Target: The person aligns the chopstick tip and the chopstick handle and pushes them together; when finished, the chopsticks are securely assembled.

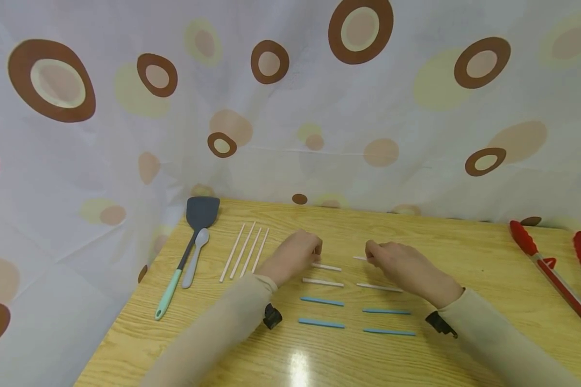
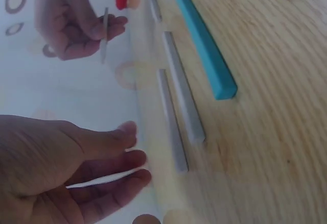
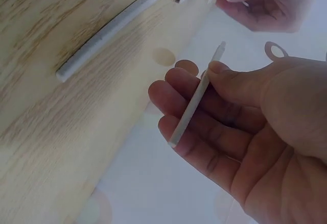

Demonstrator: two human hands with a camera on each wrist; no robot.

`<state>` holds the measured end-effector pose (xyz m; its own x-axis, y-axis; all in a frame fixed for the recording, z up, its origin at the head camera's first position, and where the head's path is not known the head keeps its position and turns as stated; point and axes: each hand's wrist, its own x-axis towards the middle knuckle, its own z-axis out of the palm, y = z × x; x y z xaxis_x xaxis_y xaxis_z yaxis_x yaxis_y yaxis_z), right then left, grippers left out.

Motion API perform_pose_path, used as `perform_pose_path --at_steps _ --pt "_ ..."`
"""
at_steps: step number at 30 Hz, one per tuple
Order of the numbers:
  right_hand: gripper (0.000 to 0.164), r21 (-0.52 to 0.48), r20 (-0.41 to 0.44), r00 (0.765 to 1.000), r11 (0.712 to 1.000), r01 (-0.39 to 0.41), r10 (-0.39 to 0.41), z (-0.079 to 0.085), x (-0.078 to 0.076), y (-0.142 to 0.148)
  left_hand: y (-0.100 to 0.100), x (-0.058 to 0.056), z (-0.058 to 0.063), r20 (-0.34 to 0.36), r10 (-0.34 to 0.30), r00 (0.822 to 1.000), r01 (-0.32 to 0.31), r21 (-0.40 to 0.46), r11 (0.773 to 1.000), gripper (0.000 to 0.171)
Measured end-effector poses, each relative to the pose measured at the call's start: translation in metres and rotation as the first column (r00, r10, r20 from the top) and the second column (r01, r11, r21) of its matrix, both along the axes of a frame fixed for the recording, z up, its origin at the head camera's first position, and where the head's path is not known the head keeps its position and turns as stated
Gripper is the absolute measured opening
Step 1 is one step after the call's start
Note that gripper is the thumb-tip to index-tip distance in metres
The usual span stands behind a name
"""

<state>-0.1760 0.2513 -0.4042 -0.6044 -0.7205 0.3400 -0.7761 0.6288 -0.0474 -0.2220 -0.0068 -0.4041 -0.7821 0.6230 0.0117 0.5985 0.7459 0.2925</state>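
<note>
My right hand [image 1: 409,269] pinches a thin white stick [image 3: 190,113] between thumb and fingertips, raised over the table in the right wrist view. My left hand [image 1: 290,258] is at the far end of a short white stick [image 1: 326,266]; in the left wrist view its thumb and fingers stand apart with nothing seen between them. A second short white stick [image 1: 323,282] lies nearer me, parallel to the first. Below the right hand another white stick [image 1: 378,288] lies on the table. Several blue sticks, such as this one [image 1: 321,301], lie in two columns closer to me.
Left of the hands are several long pale sticks [image 1: 232,252], a grey spoon [image 1: 196,258] and a spatula [image 1: 174,285] with a mint handle. Red-tipped tongs [image 1: 559,279] lie at the right on the wooden table [image 1: 465,252]. A patterned cloth [image 1: 290,118] hangs behind.
</note>
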Motion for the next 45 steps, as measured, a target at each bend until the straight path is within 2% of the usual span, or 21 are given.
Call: perform_pose_path --at_steps 4,6,9,13,23,28,36,37,40,44,45 --pt "0.017 0.021 0.016 1.000 0.999 0.026 -0.027 0.001 0.000 -0.002 0.010 0.000 -0.003 -0.058 -0.077 0.995 0.076 -0.023 0.997 0.013" --pt "0.027 0.034 0.033 0.999 0.999 0.041 -0.042 0.002 0.000 -0.004 0.012 0.000 -0.006 -0.063 -0.096 0.993 0.093 -0.037 0.995 0.017" --pt "0.033 0.045 0.059 0.996 0.997 0.063 -0.066 0.002 -0.001 -0.006 0.012 0.000 -0.010 -0.051 -0.094 0.994 0.090 -0.064 0.994 0.019" --pt "0.022 0.047 0.055 0.994 0.994 0.095 -0.097 0.001 -0.001 -0.008 0.010 -0.003 -0.015 -0.048 -0.074 0.996 0.069 -0.087 0.994 0.016" --pt "0.015 0.031 0.011 0.994 0.994 0.106 -0.106 0.000 -0.001 -0.009 0.008 -0.006 -0.021 -0.112 -0.086 0.990 0.071 -0.133 0.989 0.005" --pt "0.017 -0.003 -0.043 0.994 0.995 0.097 -0.097 0.000 -0.001 -0.008 0.004 -0.005 -0.018 -0.149 -0.086 0.985 0.065 -0.139 0.988 0.006" --pt "0.024 -0.046 -0.093 0.992 0.996 0.079 -0.083 0.002 -0.001 -0.007 -0.006 0.003 0.000 -0.177 -0.078 0.981 0.072 -0.045 0.996 0.018" --pt "0.023 -0.050 -0.097 0.992 0.996 0.079 -0.084 0.002 0.000 -0.006 -0.007 0.004 0.002 -0.186 -0.079 0.979 0.074 -0.033 0.997 0.018" --pt "0.007 -0.061 -0.114 0.990 0.995 0.080 -0.086 0.002 0.000 -0.006 -0.010 0.007 0.008 -0.210 -0.089 0.974 0.091 -0.001 0.996 0.016" --pt "0.043 -0.089 -0.139 0.986 0.992 0.086 -0.098 0.002 0.000 -0.007 -0.010 0.010 0.011 -0.217 -0.098 0.971 0.107 0.031 0.994 0.015" --pt "0.047 -0.098 -0.142 0.985 0.992 0.086 -0.099 0.002 -0.001 -0.007 -0.010 0.011 0.012 -0.217 -0.098 0.971 0.109 0.039 0.993 0.015"
